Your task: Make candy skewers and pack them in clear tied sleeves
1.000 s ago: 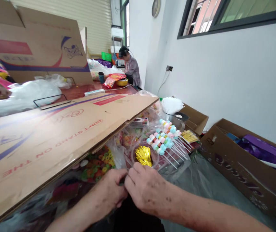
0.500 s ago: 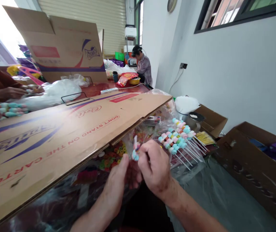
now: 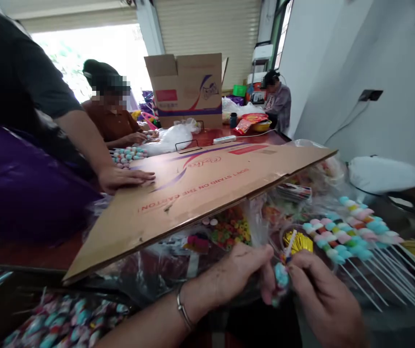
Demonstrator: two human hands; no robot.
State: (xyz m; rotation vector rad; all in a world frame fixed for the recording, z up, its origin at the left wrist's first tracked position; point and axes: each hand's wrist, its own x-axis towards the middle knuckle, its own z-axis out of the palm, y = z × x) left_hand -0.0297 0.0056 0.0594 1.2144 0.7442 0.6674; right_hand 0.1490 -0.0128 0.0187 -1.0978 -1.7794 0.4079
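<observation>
Low at the table edge, a marshmallow skewer [image 3: 281, 276] with a pale blue piece and a white tip points up between my hands. My left hand [image 3: 242, 266], with a metal bangle at the wrist, is closed around its left side. From the right, my right hand [image 3: 325, 292] pinches it just below the tip; the fingertips are partly hidden. Right behind it lies a bundle of gold twist ties [image 3: 299, 243]. To the right, finished marshmallow skewers [image 3: 338, 237] rest in a pile, their white sticks toward me. Colourful ring-shaped gummies [image 3: 232, 229] lie beyond my left hand.
A flat cardboard sheet [image 3: 200, 188] covers much of the table; a co-worker's hand [image 3: 125, 178] presses on its left end. Below left, a box holds wrapped skewers [image 3: 69, 319]. Two other people sit farther back near an upright carton [image 3: 189, 92]. A purple bag [image 3: 26, 183] hangs at left.
The view has swung left, bringing in the co-worker at the cardboard and the box of skewers. My hands still hold the skewer, with my left fingers now closer around it.
</observation>
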